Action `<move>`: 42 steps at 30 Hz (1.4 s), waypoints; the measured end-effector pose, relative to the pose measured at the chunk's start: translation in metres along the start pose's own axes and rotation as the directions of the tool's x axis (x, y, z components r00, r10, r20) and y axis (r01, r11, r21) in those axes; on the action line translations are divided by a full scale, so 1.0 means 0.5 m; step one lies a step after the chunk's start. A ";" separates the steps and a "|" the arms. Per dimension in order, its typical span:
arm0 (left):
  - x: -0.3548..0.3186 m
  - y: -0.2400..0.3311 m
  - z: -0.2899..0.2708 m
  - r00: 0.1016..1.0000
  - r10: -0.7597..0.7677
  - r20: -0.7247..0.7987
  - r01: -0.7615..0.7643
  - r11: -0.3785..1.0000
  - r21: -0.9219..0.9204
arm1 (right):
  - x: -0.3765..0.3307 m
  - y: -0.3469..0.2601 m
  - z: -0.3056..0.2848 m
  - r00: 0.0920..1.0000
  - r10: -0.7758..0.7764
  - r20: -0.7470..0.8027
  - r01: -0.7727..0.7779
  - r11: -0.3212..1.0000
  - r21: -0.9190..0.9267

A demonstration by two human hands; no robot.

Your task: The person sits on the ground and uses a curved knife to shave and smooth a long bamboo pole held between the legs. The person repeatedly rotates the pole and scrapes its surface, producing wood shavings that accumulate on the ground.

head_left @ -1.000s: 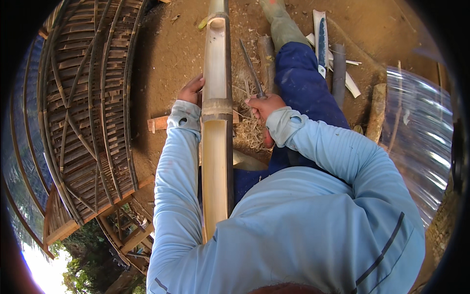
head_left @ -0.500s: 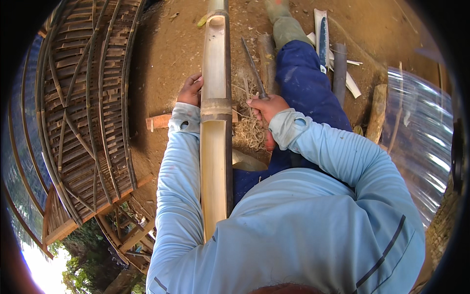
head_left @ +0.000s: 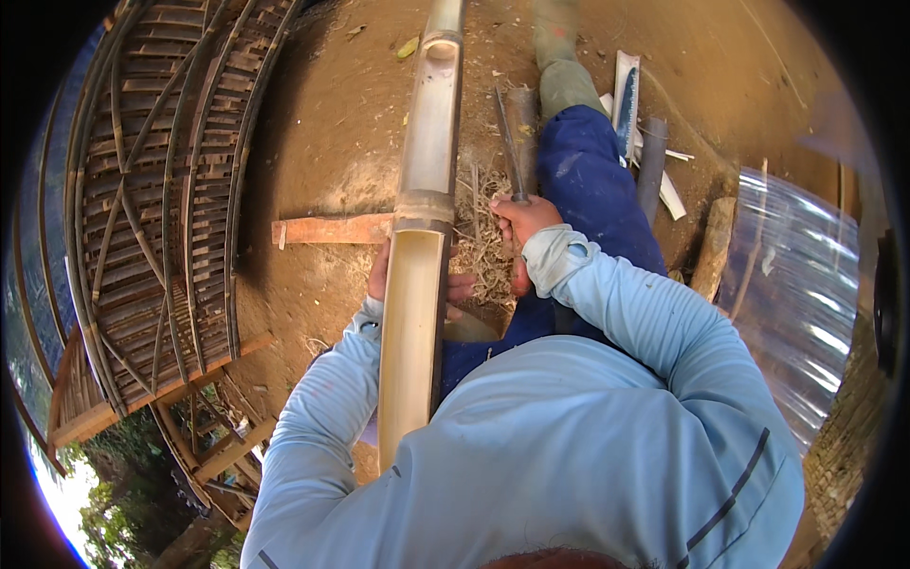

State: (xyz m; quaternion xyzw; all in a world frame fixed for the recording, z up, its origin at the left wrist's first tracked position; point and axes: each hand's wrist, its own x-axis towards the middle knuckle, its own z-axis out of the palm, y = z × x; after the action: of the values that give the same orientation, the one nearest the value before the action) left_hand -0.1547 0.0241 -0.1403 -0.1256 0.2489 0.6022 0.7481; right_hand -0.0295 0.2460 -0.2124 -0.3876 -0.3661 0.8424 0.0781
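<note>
Holding split bamboo (head_left: 409, 327) before the torso (head_left: 540, 446) with left hand (head_left: 377, 273) wrapped beneath, fingers (head_left: 462, 282) past its right edge; gripping a knife (head_left: 513, 152) in closed right hand (head_left: 533, 220) just beside. With room leftward over ground (head_left: 322, 142), past a plank (head_left: 327, 229), to a slatted frame (head_left: 172, 180) along the ground's left edge; hemmed rightward by a trousered leg (head_left: 602, 175), then a saw (head_left: 627, 109).

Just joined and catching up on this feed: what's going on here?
Someone in a blue shirt is handling a cut-open length of bamboo. The left hand reaches beneath it, showing on both sides; its exact grip is hidden. The right hand grips a knife, blade pointing away from the body and clear of the bamboo. Shavings lie on the ground between the bamboo and the right leg; a saw lies beyond that leg.
</note>
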 end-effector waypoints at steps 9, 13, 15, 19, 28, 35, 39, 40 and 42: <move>-0.090 -0.006 0.064 0.953 0.178 -0.244 -0.001 0.810 0.587 | -0.013 -0.015 0.013 0.993 0.110 0.034 -0.108 0.993 -0.050; -0.108 -0.030 0.118 0.841 0.486 -0.238 0.051 0.366 0.929 | -0.026 -0.034 0.026 0.994 0.094 0.056 -0.092 0.995 -0.044; -0.110 -0.051 0.147 0.785 0.517 -0.342 0.156 0.369 0.916 | -0.037 -0.048 0.030 0.996 0.072 0.052 -0.073 0.997 0.013; -0.106 -0.064 0.201 0.716 0.540 -0.442 0.325 0.302 0.896 | -0.036 -0.057 0.037 0.996 0.078 0.043 -0.080 0.996 0.050; -0.105 -0.059 0.192 0.717 0.528 -0.455 0.319 0.332 0.888 | -0.021 -0.137 0.059 0.995 -0.059 0.082 0.062 0.997 -0.037; -0.101 -0.040 0.193 0.745 0.494 -0.448 0.258 0.406 0.877 | 0.130 -0.193 0.081 0.956 -0.254 0.149 0.293 0.856 -0.426; -0.107 -0.036 0.176 0.770 0.502 -0.394 0.279 0.290 0.915 | 0.188 -0.188 0.099 0.940 -0.321 0.115 0.336 0.815 -0.472; -0.107 -0.036 0.176 0.763 0.498 -0.412 0.283 0.317 0.905 | 0.186 -0.191 0.106 0.946 -0.308 0.096 0.319 0.844 -0.432; -0.105 -0.036 0.181 0.749 0.489 -0.448 0.289 0.367 0.884 | 0.193 -0.187 0.113 0.951 -0.300 0.077 0.307 0.883 -0.354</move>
State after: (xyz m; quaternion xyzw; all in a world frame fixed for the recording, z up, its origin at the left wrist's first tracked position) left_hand -0.1253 0.0198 -0.0382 0.1306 0.7918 0.3187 0.5044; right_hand -0.1500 0.3216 -0.1822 -0.3248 -0.5719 0.7416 0.1325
